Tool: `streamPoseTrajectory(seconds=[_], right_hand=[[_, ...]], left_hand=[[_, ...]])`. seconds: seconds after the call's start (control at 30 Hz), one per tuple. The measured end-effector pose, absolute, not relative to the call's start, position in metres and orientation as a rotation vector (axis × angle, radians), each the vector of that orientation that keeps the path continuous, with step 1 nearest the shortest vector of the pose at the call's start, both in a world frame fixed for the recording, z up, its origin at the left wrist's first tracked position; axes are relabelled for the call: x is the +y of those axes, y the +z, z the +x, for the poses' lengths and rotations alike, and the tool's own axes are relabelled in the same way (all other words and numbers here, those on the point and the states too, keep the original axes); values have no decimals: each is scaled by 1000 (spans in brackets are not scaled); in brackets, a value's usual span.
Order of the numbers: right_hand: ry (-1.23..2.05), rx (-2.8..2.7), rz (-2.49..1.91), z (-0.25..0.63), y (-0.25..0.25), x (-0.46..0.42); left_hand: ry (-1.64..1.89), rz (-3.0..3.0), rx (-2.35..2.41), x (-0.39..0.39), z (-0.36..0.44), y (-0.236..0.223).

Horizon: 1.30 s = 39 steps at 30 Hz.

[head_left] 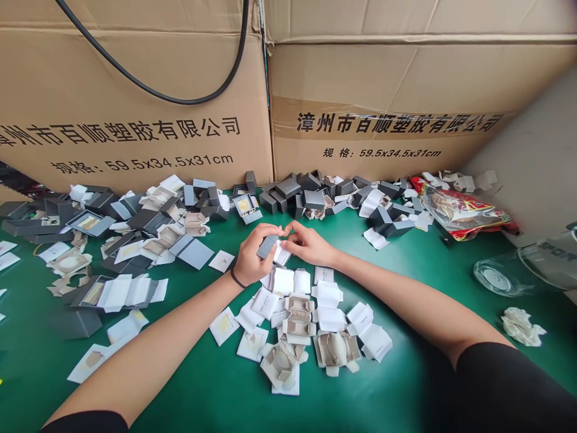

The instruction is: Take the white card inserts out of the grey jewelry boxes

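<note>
In the middle of the green table, my left hand (253, 255) is closed around a small dark grey box (268, 246). My right hand (310, 243) meets it from the right, its fingertips pinched close to those of the left. Whatever sits between the right fingertips is too small to make out. Just below both hands, white folded card inserts (283, 281) are spread over the table, some printed with lettering. Nearer to me are beige unfolded inserts (337, 350) and small white cards (224, 326).
Heaps of grey jewellery-type boxes (288, 187) line the back and left of the green table (189, 379). Large cardboard cartons (135, 72) stand behind, with a black cable (180, 101) hanging in front. At right are a red plastic packet (464, 210), a clear bottle (525, 270) and crumpled tissue (523, 326).
</note>
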State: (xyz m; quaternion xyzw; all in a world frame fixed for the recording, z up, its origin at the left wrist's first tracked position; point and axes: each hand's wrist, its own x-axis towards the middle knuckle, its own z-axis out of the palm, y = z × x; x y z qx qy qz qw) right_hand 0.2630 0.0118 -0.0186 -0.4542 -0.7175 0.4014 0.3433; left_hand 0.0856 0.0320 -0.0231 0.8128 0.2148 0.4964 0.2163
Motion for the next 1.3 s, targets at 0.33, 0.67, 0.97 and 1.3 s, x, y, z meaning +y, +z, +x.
streamPoseTrajectory(seconds=[0.33,0.67,0.97,1.3], right_hand=[[902,-1776,-1282,262,-21,8],[423,-1747,-1420,257,-25,2],[541,-1693,-1353,258,-27,2],[368,-1779,-1352,256,-29,2]], left_hand=[[1260,2296,535,33,88,-20],[1259,2471,811,31,88,-18],[1259,2462,975,28,90,-20],[1241,2469,948,26,93,-22]])
